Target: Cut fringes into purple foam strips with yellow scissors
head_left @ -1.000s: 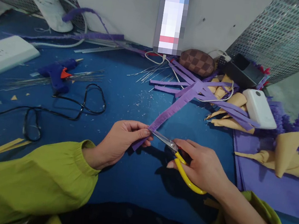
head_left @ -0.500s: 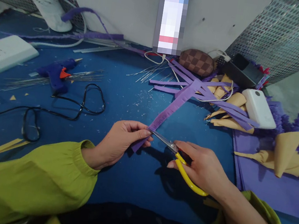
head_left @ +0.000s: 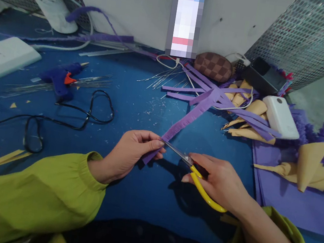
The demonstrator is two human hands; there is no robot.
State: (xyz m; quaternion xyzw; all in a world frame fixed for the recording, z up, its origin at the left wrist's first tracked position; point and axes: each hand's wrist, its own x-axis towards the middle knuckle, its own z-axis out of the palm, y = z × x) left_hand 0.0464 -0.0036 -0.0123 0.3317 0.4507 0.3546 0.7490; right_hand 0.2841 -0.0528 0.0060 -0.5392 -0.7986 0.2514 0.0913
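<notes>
My left hand (head_left: 141,149) pinches a purple paper strip (head_left: 191,116) near its lower end, with a short tail sticking out below the thumb. Fine cuts fringe one edge of the strip, and its far end lies against a heap of other purple strips (head_left: 182,89). In my right hand (head_left: 217,178) are scissors (head_left: 204,193) with yellow handles. Their blades point left and meet the strip right beside my left thumb; the blade tips are partly hidden by the paper and fingers.
Left are a blue glue gun (head_left: 61,78), thin wires (head_left: 95,82), a black cable (head_left: 90,115) and a white power strip (head_left: 3,59). A phone (head_left: 185,19) leans at the back. On the right lie a white power bank (head_left: 281,118), tan-wrapped purple flowers (head_left: 310,168) and purple sheets (head_left: 295,210).
The upper part of the purple strip has shifted slightly to the right. Both hands and the scissors stay almost in the same place.
</notes>
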